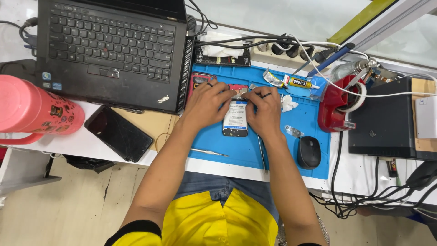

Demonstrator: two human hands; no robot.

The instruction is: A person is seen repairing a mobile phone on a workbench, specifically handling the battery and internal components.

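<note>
An opened phone (235, 116) was seen lying face down on a blue work mat (273, 150) spread over the white desk (82, 143), with its white-labelled battery exposed and its lower end pointing toward the person. Both forearms were stretched forward from the body and angled inward, so that the two hands met over the top end of the phone. The left hand (207, 102) was laid palm down, its fingers (226, 89) bent and pressed onto the upper left corner of the phone; a ring was worn on one of them. The right hand (265, 107) was set in mirror pose, its fingers (255, 94) curled narrowly and pinched at a small part at the phone's top edge; whether that part was actually gripped could not be told. A thin metal tool (208, 152) was left on the mat just beside the left wrist, and a black mouse (309, 152) was placed near the right forearm. A black laptop (111, 50) was set to the left of the mat, a cracked dark phone (118, 133) below it, and a pink bottle (34, 109) at the far left. A small glue tube (299, 83) was laid beyond the right hand, near a red tape dispenser (337, 107).
</note>
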